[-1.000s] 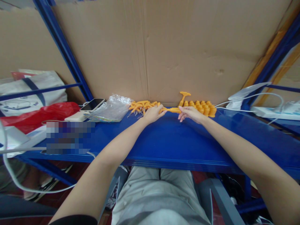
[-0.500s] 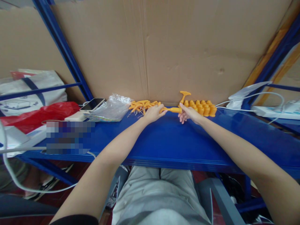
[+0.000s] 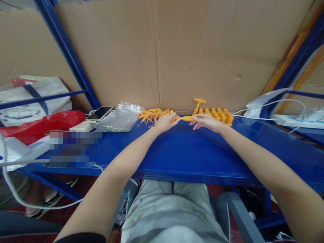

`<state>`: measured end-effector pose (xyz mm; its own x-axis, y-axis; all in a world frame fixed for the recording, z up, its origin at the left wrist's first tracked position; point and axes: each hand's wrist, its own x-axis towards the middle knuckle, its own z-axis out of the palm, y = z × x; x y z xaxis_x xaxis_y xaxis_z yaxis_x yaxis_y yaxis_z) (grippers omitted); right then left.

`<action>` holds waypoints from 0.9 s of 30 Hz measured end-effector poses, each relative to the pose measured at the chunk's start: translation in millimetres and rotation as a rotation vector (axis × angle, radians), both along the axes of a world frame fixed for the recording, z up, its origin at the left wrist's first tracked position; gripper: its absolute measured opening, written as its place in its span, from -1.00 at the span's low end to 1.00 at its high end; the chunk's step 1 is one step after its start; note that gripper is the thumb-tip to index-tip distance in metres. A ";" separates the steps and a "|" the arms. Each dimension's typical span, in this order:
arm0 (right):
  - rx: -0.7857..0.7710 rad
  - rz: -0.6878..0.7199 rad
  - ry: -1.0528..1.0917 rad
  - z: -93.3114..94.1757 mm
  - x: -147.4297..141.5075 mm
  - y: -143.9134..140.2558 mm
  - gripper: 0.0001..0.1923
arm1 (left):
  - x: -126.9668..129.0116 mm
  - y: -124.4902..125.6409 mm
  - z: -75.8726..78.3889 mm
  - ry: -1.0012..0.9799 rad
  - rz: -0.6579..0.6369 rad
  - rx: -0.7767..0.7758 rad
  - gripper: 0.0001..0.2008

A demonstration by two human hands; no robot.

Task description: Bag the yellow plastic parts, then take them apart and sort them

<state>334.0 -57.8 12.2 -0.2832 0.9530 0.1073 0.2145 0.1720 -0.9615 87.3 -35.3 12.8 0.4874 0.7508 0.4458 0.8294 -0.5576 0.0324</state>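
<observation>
My left hand (image 3: 165, 122) is closed around the handle end of an orange plastic corkscrew (image 3: 187, 118), held sideways above the blue table. At its other end, my right hand (image 3: 205, 122) pinches the bottle-shaped sleeve between thumb and forefinger, the remaining fingers loosely spread. Beside and behind my left hand lies a heap of orange T-shaped handles (image 3: 152, 114) with thin metal spirals. Several orange bottle-shaped sleeves (image 3: 222, 116) stand in close rows behind my right hand, partly covered by it. One sleeve with a T-shaped handle (image 3: 199, 101) on top stands at their left end.
A clear plastic bag (image 3: 124, 116) and a phone (image 3: 99, 113) lie left on the blue table (image 3: 182, 152). Farther left are a red bag (image 3: 48, 123) and white cables. A cardboard wall (image 3: 177, 54) rises behind; a power strip (image 3: 298, 120) sits at right.
My right hand has turned about the sleeve, its fingers now reaching over it with the back of the hand higher. My left hand has stayed in place.
</observation>
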 end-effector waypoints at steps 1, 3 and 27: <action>-0.001 -0.001 0.000 0.6 -0.9 -0.9 -0.77 | 0.2 -0.8 0.5 0.004 0.001 -0.002 -0.71; -0.008 -0.009 -0.003 1.5 -2.3 -2.1 -0.73 | 0.6 -1.7 1.0 0.008 0.003 -0.006 -0.71; 0.832 -0.121 -1.133 0.9 -44.5 -11.3 -0.73 | 12.4 -13.5 -0.3 0.256 -0.080 0.079 -0.69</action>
<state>289.5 -69.1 13.1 -0.5159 0.7493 0.4153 0.8464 0.5208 0.1117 99.7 -48.8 12.5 0.6482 0.6731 0.3561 0.7581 -0.6145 -0.2186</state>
